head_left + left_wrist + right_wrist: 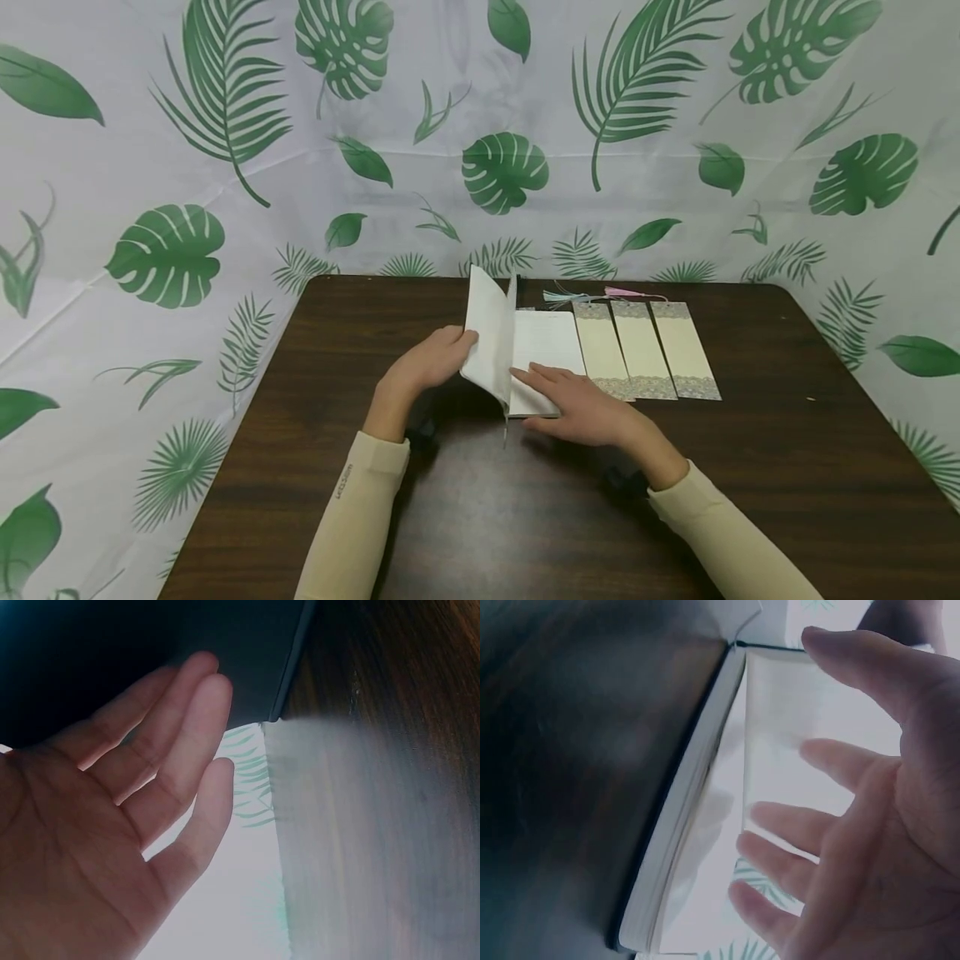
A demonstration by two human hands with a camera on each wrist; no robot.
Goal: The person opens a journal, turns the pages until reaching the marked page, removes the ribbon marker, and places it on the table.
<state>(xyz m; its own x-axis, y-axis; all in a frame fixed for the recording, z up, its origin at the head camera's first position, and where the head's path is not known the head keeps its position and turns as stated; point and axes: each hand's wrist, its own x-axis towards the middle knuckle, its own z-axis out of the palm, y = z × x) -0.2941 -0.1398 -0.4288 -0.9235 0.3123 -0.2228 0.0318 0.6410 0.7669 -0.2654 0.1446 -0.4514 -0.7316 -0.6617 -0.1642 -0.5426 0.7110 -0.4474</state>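
I see the notebook (525, 350) lying open near the middle of the table (750, 467). My left hand (423, 367) has straight fingers against the raised cover and pages, holding them upright. My right hand (581, 404) lies flat and spread on the right page. Three bookmarks (645, 350) lie just beside the notebook.

The head view is evenly and softly lit from above, sharp in the middle, with the dark brown wooden table (750, 467) giving a faint sheen and its straight edges bowing toward the frame's corners. Both wrist views are hazy and out of focus, dim in the dark areas and washed out in the white.
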